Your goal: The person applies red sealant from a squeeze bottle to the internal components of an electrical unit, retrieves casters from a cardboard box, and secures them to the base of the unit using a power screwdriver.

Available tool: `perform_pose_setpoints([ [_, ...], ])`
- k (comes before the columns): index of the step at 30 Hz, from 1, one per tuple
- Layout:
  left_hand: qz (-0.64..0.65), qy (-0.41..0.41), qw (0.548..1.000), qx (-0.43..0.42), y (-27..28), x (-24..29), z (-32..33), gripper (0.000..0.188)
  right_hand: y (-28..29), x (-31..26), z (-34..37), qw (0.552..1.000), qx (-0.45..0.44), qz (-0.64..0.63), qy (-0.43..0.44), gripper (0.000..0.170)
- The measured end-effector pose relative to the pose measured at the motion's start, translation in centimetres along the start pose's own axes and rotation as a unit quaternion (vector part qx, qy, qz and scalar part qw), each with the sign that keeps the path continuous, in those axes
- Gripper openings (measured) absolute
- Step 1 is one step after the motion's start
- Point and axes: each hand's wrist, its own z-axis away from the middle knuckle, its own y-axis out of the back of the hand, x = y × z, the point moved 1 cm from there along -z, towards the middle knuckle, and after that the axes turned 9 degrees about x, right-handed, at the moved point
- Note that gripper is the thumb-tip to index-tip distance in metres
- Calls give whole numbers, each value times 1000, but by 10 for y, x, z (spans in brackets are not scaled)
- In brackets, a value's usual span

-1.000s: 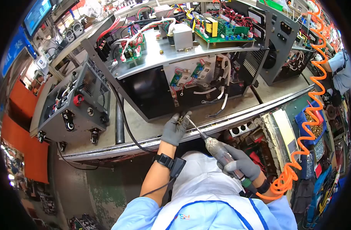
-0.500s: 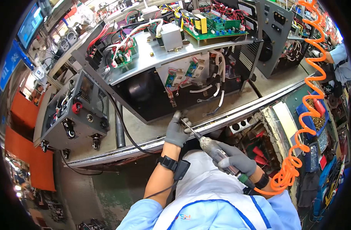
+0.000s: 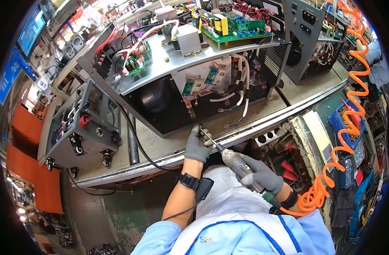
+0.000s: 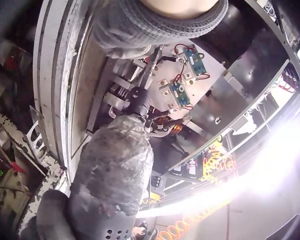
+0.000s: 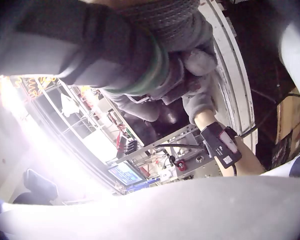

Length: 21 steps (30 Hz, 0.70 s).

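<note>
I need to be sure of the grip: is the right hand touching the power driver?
Touching. The head view shows the right hand, its gloved fingers curled round the body of the power driver.

Small brass-coloured pieces [image 3: 202,138] in left hand: partly covered by the grey-gloved fingers of the left hand [image 3: 197,146]; too small to count or identify.
Thin metal driver bit [image 3: 212,140]: its far end is lost among those fingers.
Taped, dirty grey power driver [image 3: 236,163]: partly covered in the head view by the grey-gloved right hand [image 3: 264,175]; cut off by the bottom edge in the left wrist view.
Blue-lit monitor [image 3: 31,30]: its text is too small to read.
Blue plastic bin [image 3: 335,124]: its small contents cannot be told apart.
Person in light blue [image 3: 377,63]: cut off by the dark lens border.
Orange coiled hose [image 3: 359,75]: leaves the top edge.
Apron lettering [image 3: 205,239]: too blurred to read surely.
</note>
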Motion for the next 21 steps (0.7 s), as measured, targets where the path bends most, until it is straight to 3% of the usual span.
perform_pose_setpoints([
  [3,6,2,1000,-4,0,-1,0,24,-1,-6,1,1000,6,9,-8,84],
  [5,-12,-59,998,28,-1,-1,1,23,-1,-4,0,999,9,25,-19,86],
  [9,-51,-124,990,42,-2,-2,3,21,-2,3,-4,992,34,105,58,88],
  [11,-145,-181,970,75,-5,-1,8,18,0,2,-4,987,49,137,73,87],
  [13,-134,-151,979,36,0,5,6,18,7,2,-6,969,32,220,109,88],
  [17,-119,-85,989,-23,2,10,9,18,7,-7,-4,976,11,205,72,89],
  [20,-151,-100,982,-59,2,12,10,19,9,1,-6,990,10,115,84,86],
  [21,-152,-100,981,-60,2,14,10,19,7,-1,-4,1000,-12,1,21,87],
])
